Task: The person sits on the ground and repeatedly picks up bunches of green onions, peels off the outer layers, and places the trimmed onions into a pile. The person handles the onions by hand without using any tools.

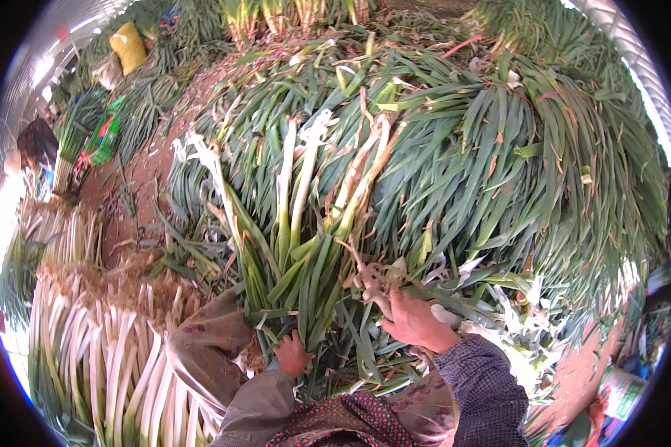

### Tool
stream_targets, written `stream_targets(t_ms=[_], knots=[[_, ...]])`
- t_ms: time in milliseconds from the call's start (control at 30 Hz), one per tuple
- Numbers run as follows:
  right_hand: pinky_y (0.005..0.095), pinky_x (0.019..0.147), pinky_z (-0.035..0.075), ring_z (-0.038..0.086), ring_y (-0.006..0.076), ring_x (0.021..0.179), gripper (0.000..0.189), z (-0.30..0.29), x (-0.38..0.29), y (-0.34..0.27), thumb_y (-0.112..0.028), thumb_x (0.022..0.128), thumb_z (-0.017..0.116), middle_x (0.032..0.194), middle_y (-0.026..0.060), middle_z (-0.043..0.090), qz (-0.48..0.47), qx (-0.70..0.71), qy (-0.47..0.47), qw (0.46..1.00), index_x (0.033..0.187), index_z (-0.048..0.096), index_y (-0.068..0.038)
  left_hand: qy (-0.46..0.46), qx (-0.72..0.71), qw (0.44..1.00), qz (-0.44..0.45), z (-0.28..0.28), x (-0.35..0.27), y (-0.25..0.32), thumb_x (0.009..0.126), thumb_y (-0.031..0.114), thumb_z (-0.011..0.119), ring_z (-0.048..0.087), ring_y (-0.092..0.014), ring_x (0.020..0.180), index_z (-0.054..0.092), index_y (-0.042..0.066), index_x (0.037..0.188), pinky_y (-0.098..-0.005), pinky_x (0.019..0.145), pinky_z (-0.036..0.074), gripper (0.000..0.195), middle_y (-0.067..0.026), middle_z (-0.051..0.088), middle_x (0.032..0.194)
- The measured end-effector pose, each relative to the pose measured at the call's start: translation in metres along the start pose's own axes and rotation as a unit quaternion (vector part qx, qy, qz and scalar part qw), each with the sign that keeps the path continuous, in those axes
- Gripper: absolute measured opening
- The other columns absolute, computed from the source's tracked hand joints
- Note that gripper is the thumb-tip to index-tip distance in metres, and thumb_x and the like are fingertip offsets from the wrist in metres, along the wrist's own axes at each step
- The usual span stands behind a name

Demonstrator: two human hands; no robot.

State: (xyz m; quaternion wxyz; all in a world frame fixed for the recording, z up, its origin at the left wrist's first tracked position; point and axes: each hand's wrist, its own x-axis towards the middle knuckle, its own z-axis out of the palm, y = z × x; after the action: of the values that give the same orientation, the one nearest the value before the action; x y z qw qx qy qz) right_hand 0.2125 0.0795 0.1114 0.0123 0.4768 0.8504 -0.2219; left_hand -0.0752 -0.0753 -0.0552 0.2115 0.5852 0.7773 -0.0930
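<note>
Low in the middle of the head view, my left hand [293, 353] has its fingers curled at the green leaves of a few loose leeks [291, 195], whose white stems point away from me. Farther right, my right hand [415, 321] is closed around dry, brownish plant scraps [376, 282] at its fingertips. Beyond both hands lies a large heap of green leek leaves [447, 167]. Two leeks with brown, withered outer skins [360, 167] rest on it, close to the loose ones.
Trimmed leeks with roots and white stems [106, 357] lie in a dense row at left. White peelings [528, 329] lie at right. A yellow sack [127, 47] and upright leek bundles [274, 17] stand farther off. Bare soil [140, 173] shows at left, and a person [36, 142] is at the far left.
</note>
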Motion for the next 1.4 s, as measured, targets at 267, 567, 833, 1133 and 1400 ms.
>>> stream_targets(t_ms=[267,567,833,1133,1400], knots=[[0.0381,0.047,0.053,0.063,0.0257,0.059,0.075,-0.001,0.048,0.002,-0.025,0.082,0.070,0.088,0.0215,0.061,-0.025,-0.057,-0.049,0.997,0.133,0.028,0.011,0.267,-0.180,0.941,0.103,-0.072,0.079,0.026,0.078,0.027,0.072,0.055,-0.034,0.103,0.061,0.006,0.110,-0.0482,0.084,0.042,0.039,-0.0141,0.060,0.104],[0.0366,0.060,0.054,0.062,0.0237,0.066,0.069,-0.073,0.179,0.058,-0.020,0.085,0.063,0.088,0.0117,0.062,0.174,-0.040,0.012,0.984,0.138,0.029,0.008,0.230,-0.219,0.940,0.126,-0.092,0.249,0.088,0.072,0.009,0.067,0.061,-0.037,0.091,0.062,0.006,0.097,-0.0491,0.077,0.048,0.026,-0.0145,0.063,0.092],[0.0459,0.061,0.055,0.064,0.0316,0.065,0.087,0.017,0.074,-0.002,-0.030,0.080,0.069,0.089,0.0203,0.061,0.020,-0.026,-0.043,0.999,0.144,0.021,0.006,0.044,-0.464,0.877,0.115,-0.101,0.258,0.058,0.071,0.032,0.067,0.063,-0.037,0.104,0.057,-0.007,0.122,-0.0380,0.089,0.048,0.064,-0.0246,0.066,0.111],[0.0508,0.069,0.053,0.066,0.0406,0.079,0.084,0.028,0.040,-0.044,-0.033,0.080,0.069,0.101,0.0257,0.061,0.020,-0.009,-0.053,0.998,0.142,0.027,0.006,0.025,-0.458,0.883,0.097,-0.118,0.235,0.030,0.090,0.059,0.048,0.060,-0.040,0.108,0.061,-0.001,0.117,-0.0436,0.091,0.045,0.067,-0.0267,0.065,0.108],[0.0522,0.078,0.051,0.065,0.0424,0.086,0.086,0.005,0.098,-0.015,-0.032,0.082,0.069,0.105,0.0289,0.059,0.086,-0.003,-0.021,0.996,0.143,0.024,0.007,-0.012,-0.480,0.872,0.090,-0.110,0.228,0.030,0.091,0.053,0.056,0.060,-0.026,0.107,0.058,-0.009,0.121,-0.0351,0.093,0.044,0.069,-0.0209,0.065,0.112]])
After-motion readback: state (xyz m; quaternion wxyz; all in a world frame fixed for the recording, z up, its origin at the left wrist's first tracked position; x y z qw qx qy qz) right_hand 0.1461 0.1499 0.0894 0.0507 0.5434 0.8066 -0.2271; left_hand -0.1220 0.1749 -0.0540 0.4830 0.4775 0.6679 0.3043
